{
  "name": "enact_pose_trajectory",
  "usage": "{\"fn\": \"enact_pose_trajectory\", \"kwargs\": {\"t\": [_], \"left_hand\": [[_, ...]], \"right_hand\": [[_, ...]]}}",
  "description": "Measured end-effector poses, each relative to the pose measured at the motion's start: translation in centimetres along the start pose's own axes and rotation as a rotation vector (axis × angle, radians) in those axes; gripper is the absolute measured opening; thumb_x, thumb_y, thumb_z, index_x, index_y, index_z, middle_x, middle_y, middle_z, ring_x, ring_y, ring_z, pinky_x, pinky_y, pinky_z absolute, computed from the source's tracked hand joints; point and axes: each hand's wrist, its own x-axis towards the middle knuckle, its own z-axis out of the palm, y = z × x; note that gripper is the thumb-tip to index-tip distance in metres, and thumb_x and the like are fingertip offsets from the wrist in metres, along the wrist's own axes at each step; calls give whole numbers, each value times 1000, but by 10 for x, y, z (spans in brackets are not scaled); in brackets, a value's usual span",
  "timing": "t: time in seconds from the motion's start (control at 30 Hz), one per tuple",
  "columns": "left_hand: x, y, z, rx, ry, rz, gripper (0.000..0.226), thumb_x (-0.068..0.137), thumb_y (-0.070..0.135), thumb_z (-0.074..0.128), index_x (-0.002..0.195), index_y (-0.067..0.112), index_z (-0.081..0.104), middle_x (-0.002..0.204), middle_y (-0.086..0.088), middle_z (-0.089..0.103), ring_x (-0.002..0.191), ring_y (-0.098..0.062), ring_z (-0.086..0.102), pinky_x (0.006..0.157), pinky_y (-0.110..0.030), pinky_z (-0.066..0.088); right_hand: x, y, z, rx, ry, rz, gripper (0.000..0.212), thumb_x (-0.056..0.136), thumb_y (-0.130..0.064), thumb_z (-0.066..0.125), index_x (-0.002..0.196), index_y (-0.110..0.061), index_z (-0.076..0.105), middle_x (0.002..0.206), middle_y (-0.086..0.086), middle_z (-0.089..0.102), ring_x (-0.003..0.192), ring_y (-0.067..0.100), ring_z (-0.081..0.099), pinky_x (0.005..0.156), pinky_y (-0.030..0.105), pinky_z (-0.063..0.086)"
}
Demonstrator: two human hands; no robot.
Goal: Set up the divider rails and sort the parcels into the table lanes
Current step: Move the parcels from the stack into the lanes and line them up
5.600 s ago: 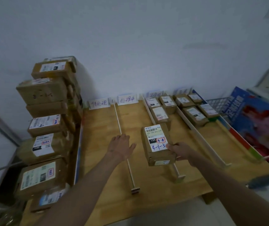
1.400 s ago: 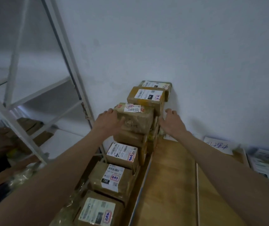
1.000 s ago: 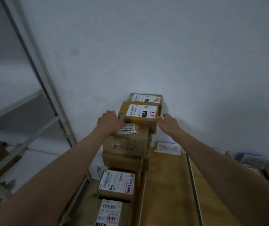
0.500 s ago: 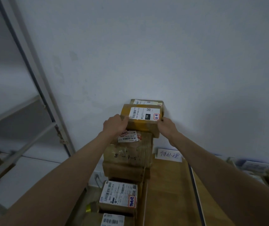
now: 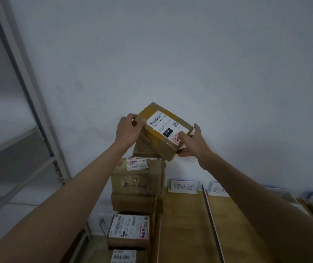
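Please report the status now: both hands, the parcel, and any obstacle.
Left hand and right hand both grip the yellow-taped parcel. Parcel tilted, above the stack of parcels. Nothing visibly blocking the way to the table.

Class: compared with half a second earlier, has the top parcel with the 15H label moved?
Yes. The 15H parcel, gripped by the left hand and right hand, has lifted and tilted off the stack.

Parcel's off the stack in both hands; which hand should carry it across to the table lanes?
Right hand: it grips the parcel on the side nearest the lanes. Left hand holds the far corner.
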Motion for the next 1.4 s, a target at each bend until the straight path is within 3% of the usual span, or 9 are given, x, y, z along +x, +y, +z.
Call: {"fn": "enact_pose_trajectory", "kwargs": {"t": [0.07,0.2,0.27,0.4,0.63,0.9,1.03,1.27,1.4], "left_hand": [[-10,8,-3,-27,-39,17,40,97,38,57,129,14,58,119,-6,54,107,-22,53,96,-40,47],[-31,18,1,-77,-200,22,32,98,32,55,124,15,61,122,-8,56,111,-26,58,100,-45,50],[-44,22,11,-69,-245,28,31,99,30,53,125,15,61,124,-8,57,112,-26,58,101,-45,49],[-72,27,37,-84,-341,29,35,100,31,52,132,18,58,131,-5,60,117,-22,57,103,-42,48],[-143,18,84,184,-572,121,63,101,53,39,153,18,33,156,-6,37,141,-28,38,112,-45,35],[-247,13,138,647,-659,490,54,101,50,36,141,16,49,143,-8,49,128,-28,49,109,-42,37],[-290,21,170,696,-711,602,58,99,55,34,145,20,44,150,-5,42,136,-24,41,115,-40,27],[-361,72,229,700,-765,712,58,100,55,33,143,19,46,147,-3,44,134,-23,41,113,-38,27],[-409,107,273,662,-794,722,54,100,53,33,133,17,54,137,-3,52,125,-23,49,108,-36,34]], "right_hand": [[-23,7,-19,23,-43,39,66,95,-36,62,150,-21,28,110,7,65,81,30,74,59,32,60],[-60,28,-54,-158,-157,81,54,94,-54,56,124,-9,57,119,12,62,103,27,64,78,34,61],[-76,38,-65,-201,-206,94,57,92,-54,57,125,-7,58,119,8,65,107,25,65,86,36,59],[-112,56,-82,-240,-234,112,51,93,-45,60,124,-5,61,113,5,71,100,21,71,78,28,60],[-162,106,-118,-266,-29,293,42,99,-38,56,121,-2,59,108,6,70,96,21,70,78,32,61],[-248,167,-176,-283,271,508,36,101,-35,51,118,-3,58,95,8,64,79,19,62,68,29,53],[-289,194,-211,-219,373,571,34,102,-32,50,118,-3,57,111,18,67,92,25,65,91,43,55],[-350,225,-295,-225,523,678,40,102,-39,49,122,-5,57,110,11,62,99,24,60,73,31,50],[-385,244,-352,-212,550,686,37,103,-39,46,124,-10,54,106,6,62,102,23,60,79,33,52]]}}
